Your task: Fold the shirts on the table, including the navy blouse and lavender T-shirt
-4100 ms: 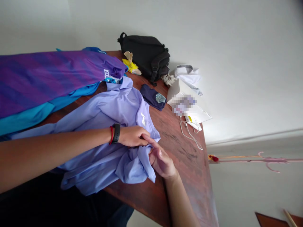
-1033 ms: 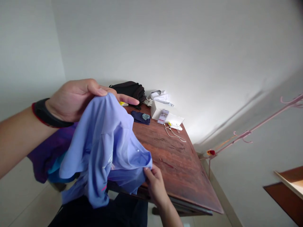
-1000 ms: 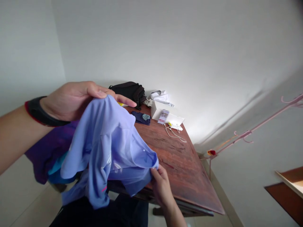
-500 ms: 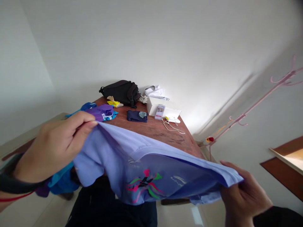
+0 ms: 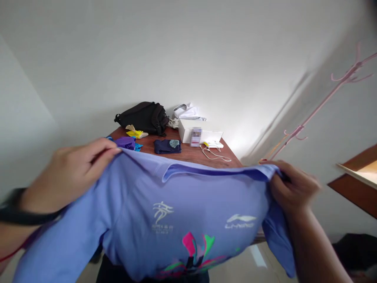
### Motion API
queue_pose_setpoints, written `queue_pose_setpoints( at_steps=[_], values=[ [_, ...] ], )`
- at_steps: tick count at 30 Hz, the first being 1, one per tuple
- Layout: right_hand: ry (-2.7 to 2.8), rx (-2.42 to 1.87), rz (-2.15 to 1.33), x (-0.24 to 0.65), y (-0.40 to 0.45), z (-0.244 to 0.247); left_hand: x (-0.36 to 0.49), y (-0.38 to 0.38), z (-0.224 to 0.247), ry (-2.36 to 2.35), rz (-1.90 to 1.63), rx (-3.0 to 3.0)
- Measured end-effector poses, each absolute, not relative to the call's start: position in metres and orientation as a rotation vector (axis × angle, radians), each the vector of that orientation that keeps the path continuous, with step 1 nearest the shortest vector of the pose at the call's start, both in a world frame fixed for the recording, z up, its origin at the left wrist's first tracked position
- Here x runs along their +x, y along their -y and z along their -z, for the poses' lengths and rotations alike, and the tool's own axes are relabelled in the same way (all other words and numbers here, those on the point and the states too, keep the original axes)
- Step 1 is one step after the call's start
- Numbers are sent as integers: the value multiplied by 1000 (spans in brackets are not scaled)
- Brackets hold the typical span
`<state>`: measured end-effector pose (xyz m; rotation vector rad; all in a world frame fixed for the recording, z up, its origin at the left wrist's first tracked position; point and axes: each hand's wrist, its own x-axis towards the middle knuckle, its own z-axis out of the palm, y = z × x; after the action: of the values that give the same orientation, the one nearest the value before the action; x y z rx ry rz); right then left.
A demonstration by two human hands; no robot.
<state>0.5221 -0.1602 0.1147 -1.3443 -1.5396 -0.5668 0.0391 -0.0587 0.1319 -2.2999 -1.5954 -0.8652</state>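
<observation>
A light blue-violet T-shirt (image 5: 194, 200) hangs stretched out between my two hands, its printed front toward me. White logos and a pink, green and black design show on the chest. My left hand (image 5: 79, 169), with a dark band at the wrist, pinches the shirt at one shoulder. At the other shoulder my right hand (image 5: 294, 186) is closed on the fabric. The collar sags between them, and both sleeves hang down. The lower part of the shirt runs out of view.
On the brown table (image 5: 203, 159) behind are a black backpack (image 5: 141, 118), a folded dark garment (image 5: 163, 146), purple clothing (image 5: 125, 142), a yellow packet (image 5: 135, 134) and a white box (image 5: 185, 129) with a corded card (image 5: 195, 137). A pink coat rack (image 5: 321, 102) leans across the right side.
My right hand has risen and moved slightly left, bringing the shirt's top edge nearly level. The shirt front has dropped open, showing its logos and sleeves more fully.
</observation>
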Motion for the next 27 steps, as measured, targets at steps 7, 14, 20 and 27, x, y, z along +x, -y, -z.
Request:
queue_pose_setpoints(
  at_steps=[7,14,20,27],
  values=[
    [1899,-1756,150,533,-5,-15,102,-79,-37,1663,119,-2649],
    [1844,-2011,16,535,-44,66,103,-120,21,1769,-84,-2597],
    [1776,-1947,-23,544,-52,79,117,-104,19,1709,-152,-2413],
    [1744,-1932,-45,542,-50,76,206,-49,21,1261,27,-2846]
  ],
)
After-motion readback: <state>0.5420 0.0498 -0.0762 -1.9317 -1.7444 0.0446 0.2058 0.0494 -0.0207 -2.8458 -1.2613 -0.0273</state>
